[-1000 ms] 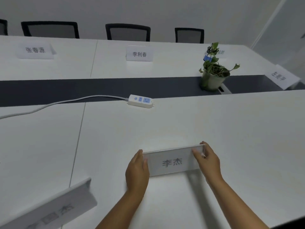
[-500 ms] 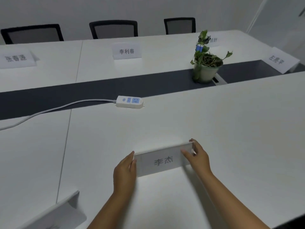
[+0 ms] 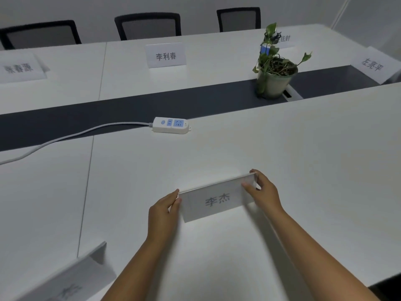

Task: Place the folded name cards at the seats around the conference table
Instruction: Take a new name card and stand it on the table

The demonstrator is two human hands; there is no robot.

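Note:
A folded white name card with two dark characters stands on the white conference table in front of me. My left hand grips its left end and my right hand grips its right end. The card sits slightly askew, right end farther away. Another folded card stands at the near left edge. Across the table stand more name cards: one at far left, one in the middle, one behind the plant, one at far right.
A white power strip with its cable lies on the table's dark centre strip. A potted plant stands at the right on that strip. Three black chairs line the far side.
The view has shifted slightly. Both hands stay on the card's ends, and the card has turned a little, its right end farther from me.

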